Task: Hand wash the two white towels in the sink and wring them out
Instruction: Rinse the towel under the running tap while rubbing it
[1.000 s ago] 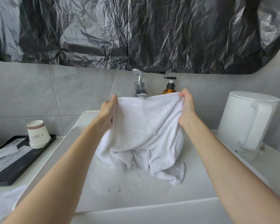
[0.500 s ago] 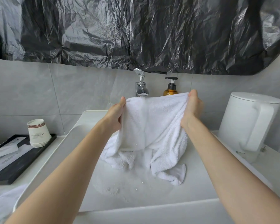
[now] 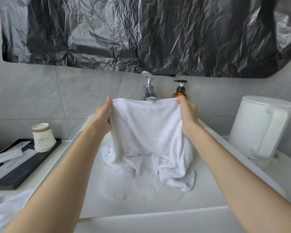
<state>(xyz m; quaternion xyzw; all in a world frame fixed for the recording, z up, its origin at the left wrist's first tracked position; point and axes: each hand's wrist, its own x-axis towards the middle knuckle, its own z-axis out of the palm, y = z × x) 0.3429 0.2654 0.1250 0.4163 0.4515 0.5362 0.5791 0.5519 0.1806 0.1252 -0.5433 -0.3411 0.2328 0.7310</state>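
White towel [image 3: 146, 128] — cup [image 3: 43, 137] print illegible

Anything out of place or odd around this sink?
A crumpled black plastic sheet covers the wall above the faucet, which is unusual there. A white cloth, perhaps the second towel, lies bunched at the lower-left frame edge, outside the sink. Nothing looks spilled or damaged.

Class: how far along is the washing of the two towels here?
Done: suds in the sink show soaping has begun. In hand: left hand and right hand hold one towel up by its top edge. Left: wringing it, then the white cloth at lower left, possibly the second towel.
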